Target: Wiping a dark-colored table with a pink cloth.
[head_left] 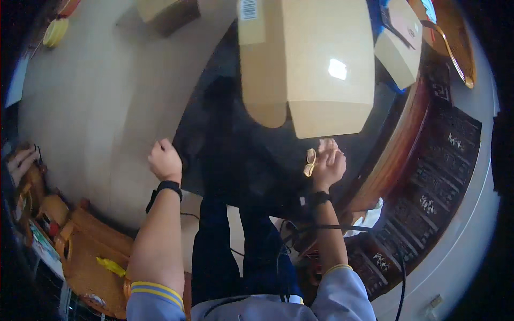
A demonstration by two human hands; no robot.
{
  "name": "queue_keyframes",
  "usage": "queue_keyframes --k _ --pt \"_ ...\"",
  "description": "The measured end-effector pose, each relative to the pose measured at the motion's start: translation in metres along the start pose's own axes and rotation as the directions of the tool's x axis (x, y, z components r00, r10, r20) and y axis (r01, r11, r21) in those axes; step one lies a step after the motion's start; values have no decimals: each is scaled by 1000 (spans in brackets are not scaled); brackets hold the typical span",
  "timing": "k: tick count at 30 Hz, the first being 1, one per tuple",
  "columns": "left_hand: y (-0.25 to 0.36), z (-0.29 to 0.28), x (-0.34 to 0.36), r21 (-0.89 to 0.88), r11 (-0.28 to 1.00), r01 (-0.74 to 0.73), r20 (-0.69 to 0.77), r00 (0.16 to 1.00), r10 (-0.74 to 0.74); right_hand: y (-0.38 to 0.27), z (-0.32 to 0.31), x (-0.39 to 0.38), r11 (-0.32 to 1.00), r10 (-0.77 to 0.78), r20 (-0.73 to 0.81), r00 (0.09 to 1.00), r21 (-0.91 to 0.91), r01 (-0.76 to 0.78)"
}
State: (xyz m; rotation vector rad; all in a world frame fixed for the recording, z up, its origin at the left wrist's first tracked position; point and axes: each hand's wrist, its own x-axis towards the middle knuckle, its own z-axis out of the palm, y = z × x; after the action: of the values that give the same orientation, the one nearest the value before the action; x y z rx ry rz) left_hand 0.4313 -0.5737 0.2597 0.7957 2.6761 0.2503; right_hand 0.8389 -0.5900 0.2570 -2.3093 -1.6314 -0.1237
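On the black table (225, 144), a large tan cardboard box (329, 59) lies with its flaps spread toward me. Just below its near flap, my right hand (329, 166) is closed with its fingers curled. Against those fingers sits a small thing with yellow-edged loops (310, 162), its kind unclear. A pale pinkish bit shows above the knuckles, too blurred to name. My left hand (165, 160) is curled into a fist by the table's left edge, away from the box, with nothing visible in it. Both wrists wear black bands.
A smaller box (399, 51) with a pinkish booklet on it stands at the right, beyond the big box. Another carton (168, 13) sits on the floor at the far left. An orange-brown chair (96, 251) is at lower left. A black cable (342, 227) crosses near my right forearm.
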Motion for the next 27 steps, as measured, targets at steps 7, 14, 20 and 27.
queue_keyframes --k 7,14,20,27 --pt "-21 -5 12 -62 998 -22 -15 1000 21 34 -19 71 755 -653 232 720 266 599" --pt "-42 -3 26 -112 994 -20 -17 1000 18 41 -18 67 907 -313 127 941 332 257" --pt "-53 -7 35 -235 971 46 62 998 -33 45 -17 71 924 -186 170 968 366 113" --pt "-54 -12 39 -69 993 -94 9 995 95 51 -17 75 912 -192 123 974 390 130"
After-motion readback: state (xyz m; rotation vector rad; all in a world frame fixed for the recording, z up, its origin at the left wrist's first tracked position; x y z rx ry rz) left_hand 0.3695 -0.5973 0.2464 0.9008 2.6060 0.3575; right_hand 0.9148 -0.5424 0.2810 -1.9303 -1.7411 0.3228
